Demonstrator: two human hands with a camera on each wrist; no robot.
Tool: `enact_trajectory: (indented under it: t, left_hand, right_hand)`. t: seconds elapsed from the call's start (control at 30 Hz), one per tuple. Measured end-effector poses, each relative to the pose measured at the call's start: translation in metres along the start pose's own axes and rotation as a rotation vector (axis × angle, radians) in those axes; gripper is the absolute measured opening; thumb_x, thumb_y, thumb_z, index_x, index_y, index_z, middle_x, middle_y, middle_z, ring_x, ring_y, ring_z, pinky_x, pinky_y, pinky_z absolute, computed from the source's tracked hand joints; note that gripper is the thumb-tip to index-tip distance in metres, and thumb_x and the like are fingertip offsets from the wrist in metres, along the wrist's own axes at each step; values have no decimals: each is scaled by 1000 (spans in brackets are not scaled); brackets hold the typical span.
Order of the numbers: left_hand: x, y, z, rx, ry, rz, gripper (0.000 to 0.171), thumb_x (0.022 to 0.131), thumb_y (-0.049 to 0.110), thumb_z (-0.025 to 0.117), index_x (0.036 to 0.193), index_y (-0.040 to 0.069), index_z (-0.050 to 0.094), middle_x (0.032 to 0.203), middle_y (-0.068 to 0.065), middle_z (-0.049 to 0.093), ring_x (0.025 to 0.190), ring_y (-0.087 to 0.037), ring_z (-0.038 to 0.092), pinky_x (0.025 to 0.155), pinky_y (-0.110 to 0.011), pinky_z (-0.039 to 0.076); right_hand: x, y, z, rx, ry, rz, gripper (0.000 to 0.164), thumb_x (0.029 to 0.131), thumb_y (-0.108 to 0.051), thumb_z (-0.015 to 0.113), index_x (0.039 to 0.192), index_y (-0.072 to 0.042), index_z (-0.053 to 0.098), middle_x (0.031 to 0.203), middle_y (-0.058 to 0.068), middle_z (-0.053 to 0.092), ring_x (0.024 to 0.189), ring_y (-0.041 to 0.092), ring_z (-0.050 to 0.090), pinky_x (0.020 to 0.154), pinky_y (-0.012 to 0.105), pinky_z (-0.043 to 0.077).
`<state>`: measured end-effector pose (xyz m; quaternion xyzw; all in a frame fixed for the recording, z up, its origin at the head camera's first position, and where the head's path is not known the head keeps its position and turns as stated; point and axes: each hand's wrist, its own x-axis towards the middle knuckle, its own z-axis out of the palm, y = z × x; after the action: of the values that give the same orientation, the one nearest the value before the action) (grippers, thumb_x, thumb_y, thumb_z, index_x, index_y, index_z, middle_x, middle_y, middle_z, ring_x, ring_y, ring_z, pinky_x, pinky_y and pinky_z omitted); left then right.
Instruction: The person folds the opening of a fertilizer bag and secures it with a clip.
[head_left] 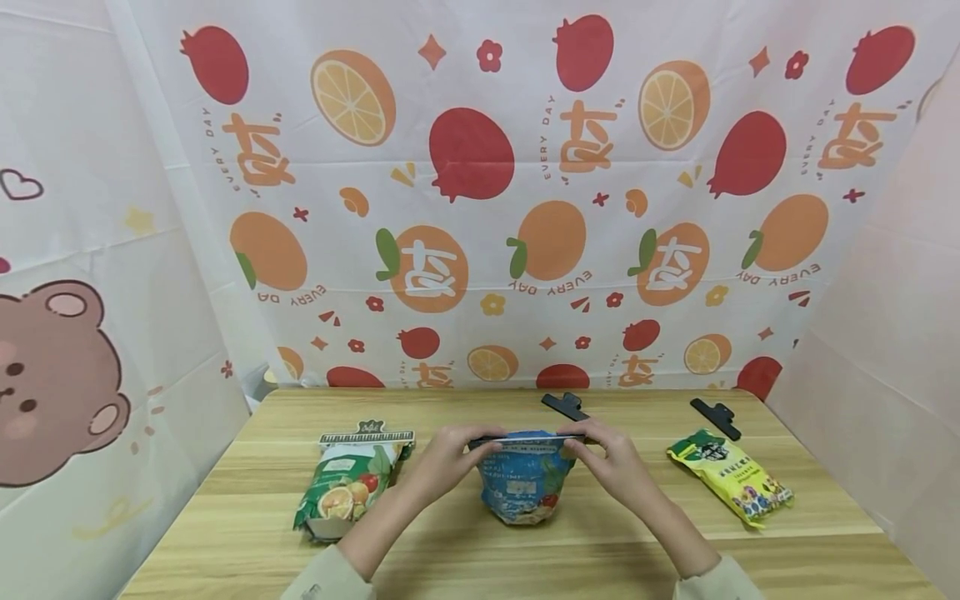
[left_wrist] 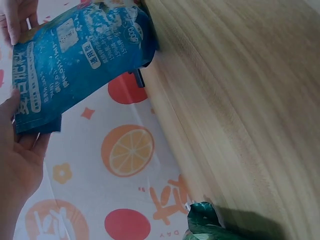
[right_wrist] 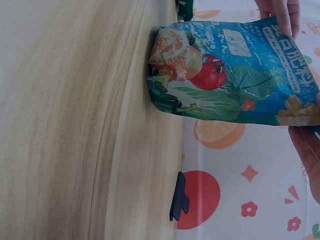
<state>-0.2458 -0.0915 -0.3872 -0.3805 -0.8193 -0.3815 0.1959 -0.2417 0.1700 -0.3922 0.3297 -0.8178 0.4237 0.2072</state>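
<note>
A blue printed bag (head_left: 521, 487) stands upright on the table, its base against the wood. My left hand (head_left: 453, 457) pinches one end of its top edge, thumb on the near side and fingers behind. At the other end, my right hand (head_left: 611, 460) pinches the same edge in the same way. Seen from the left wrist, the blue bag (left_wrist: 82, 62) has a strip of its top turned over behind the front, by the left hand (left_wrist: 25, 160). Fruit and vegetable pictures show on the bag (right_wrist: 215, 70) in the right wrist view.
Left of the hands lies a green bag (head_left: 348, 483) with a decorated clip (head_left: 367, 436) across its top. A yellow bag (head_left: 731, 475) lies at the right. Behind are two black clips, one at the middle (head_left: 565, 406), another clip (head_left: 716, 417) above the yellow bag. A printed curtain (head_left: 480, 250) borders the table's back.
</note>
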Motion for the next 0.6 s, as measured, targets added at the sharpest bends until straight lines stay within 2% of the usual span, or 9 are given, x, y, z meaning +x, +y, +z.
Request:
enact_trajectory:
  t: [0.17, 0.3, 0.37, 0.5, 0.6]
  left_hand:
    - [0, -1, 1, -38, -24, -79, 19, 90, 16, 59, 101, 6, 70, 96, -3, 68, 87, -12, 63, 69, -24, 51]
    - [0, -1, 1, -75, -22, -114, 18, 90, 15, 59, 100, 6, 70, 94, -4, 68, 84, -12, 64, 67, -23, 51]
    - [1, -1, 1, -85, -10, -126, 16, 89, 13, 60, 99, 6, 70, 91, -3, 69, 80, -10, 64, 65, -22, 51]
    - [3, -2, 1, -95, 5, -167, 15, 89, 13, 60, 96, 6, 71, 87, -2, 69, 74, -8, 63, 61, -22, 50]
    - [5, -1, 0, -97, -18, -194, 16, 90, 16, 60, 96, 7, 71, 87, -2, 68, 74, -8, 62, 61, -23, 50]
  right_hand:
    - [0, 1, 0, 21, 9, 71, 16, 88, -4, 59, 101, -8, 68, 90, -5, 64, 80, 10, 60, 67, 26, 52]
    - [0, 1, 1, 24, 38, 98, 13, 89, -10, 60, 97, -13, 69, 84, -10, 63, 68, 8, 55, 55, 23, 47]
    - [0, 1, 2, 18, 59, 105, 12, 89, -9, 60, 95, -14, 70, 78, -10, 61, 61, 8, 50, 49, 23, 42]
    - [3, 0, 4, 42, 82, 131, 11, 89, -9, 60, 92, -12, 69, 69, -8, 56, 53, 7, 41, 45, 24, 36]
    - [4, -1, 4, 75, 73, 155, 10, 89, -9, 60, 92, -10, 69, 70, -6, 58, 55, 8, 44, 46, 23, 38]
